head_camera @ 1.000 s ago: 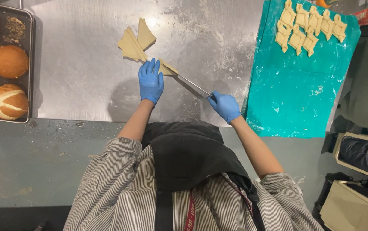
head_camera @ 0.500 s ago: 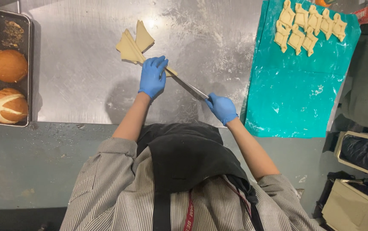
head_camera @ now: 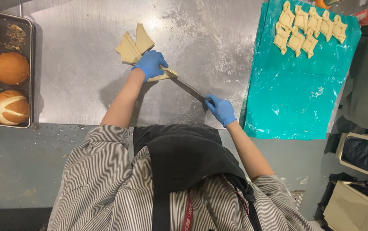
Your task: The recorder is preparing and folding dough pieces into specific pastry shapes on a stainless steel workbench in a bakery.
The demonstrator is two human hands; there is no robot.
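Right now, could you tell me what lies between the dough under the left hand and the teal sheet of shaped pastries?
In the head view, only the knife and the right hand holding it, over bare floured steel table.

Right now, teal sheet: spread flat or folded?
Spread flat. The teal sheet lies open on the steel table, shaped dough pieces resting at its far end.
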